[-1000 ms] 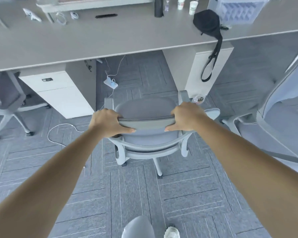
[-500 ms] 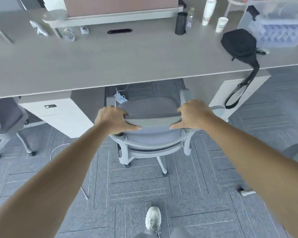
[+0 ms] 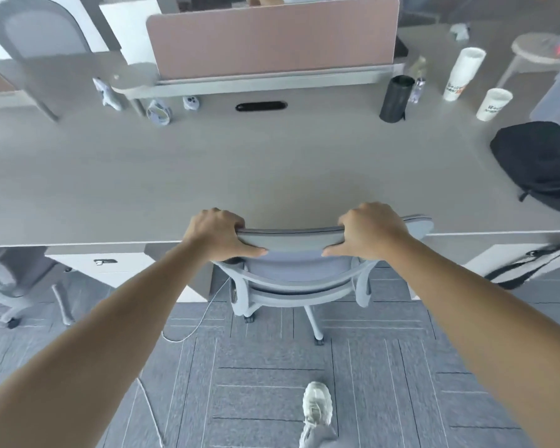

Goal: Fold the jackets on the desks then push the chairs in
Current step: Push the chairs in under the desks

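left hand [image 3: 219,233]: fingers curled over the chair [image 3: 293,270] back's top edge; right hand [image 3: 370,230]: grips the same edge
chair: seat under the table [image 3: 240,176]

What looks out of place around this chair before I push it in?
A white cable trails loose across the carpet beside the wheels of the chair and might snag. The black bag sits at the desk edge, strap dangling over it.
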Tool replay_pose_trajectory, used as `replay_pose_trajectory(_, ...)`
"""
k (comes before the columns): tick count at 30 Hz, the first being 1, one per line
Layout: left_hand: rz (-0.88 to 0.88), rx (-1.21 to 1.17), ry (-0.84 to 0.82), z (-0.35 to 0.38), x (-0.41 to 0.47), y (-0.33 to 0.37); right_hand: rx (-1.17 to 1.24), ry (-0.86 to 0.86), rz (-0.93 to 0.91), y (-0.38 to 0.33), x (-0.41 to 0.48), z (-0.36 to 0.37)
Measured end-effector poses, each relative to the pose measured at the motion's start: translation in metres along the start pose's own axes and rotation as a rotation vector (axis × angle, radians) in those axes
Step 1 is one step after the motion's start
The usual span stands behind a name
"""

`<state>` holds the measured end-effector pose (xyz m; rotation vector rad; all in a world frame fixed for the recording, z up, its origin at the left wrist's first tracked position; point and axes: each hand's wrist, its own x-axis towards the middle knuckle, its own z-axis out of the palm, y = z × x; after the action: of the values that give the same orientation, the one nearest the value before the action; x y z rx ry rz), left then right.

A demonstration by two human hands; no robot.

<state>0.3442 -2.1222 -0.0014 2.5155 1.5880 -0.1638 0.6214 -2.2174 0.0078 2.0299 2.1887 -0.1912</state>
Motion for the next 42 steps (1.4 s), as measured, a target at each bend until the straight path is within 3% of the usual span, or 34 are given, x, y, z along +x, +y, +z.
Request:
replay_pose_trajectory(9, 0.118, -0.006, 0.058, 0.000, 0.059, -0.027, -0.025, 0.063, -0.050, 0.017, 0.058, 0.005)
replay_pose_trajectory(14, 0.124, 0.004, -0.011, -0.008, 0.056, -0.028, -0.031, 0.033, -0.043, 0.011, 0.054, 0.000)
replay_pose_trajectory(21, 0.151, -0.019, -0.136, -0.021, 0.039, -0.023, -0.013, -0.019, 0.101, -0.011, 0.035, -0.012)
replay_pose_trajectory(25, 0.322, -0.121, -0.033, -0.020, 0.016, -0.009, 0.043, 0.055, 0.229, -0.033, -0.003, -0.013)
replay_pose_trajectory(28, 0.494, -0.139, 0.098, -0.015, 0.005, 0.035, 0.057, 0.137, 0.326, -0.039, -0.063, -0.016)
replay_pose_trajectory(30, 0.583, -0.123, 0.118, -0.008, -0.002, 0.085, 0.014, 0.097, 0.420, -0.035, -0.119, -0.018)
replay_pose_trajectory(35, 0.855, -0.125, 0.049, 0.001, -0.066, 0.242, 0.061, -0.065, 0.831, -0.011, -0.309, -0.019)
replay_pose_trajectory(42, 1.299, -0.263, -0.114, 0.012, -0.211, 0.430, 0.144, -0.023, 1.326, -0.021, -0.557, 0.003)
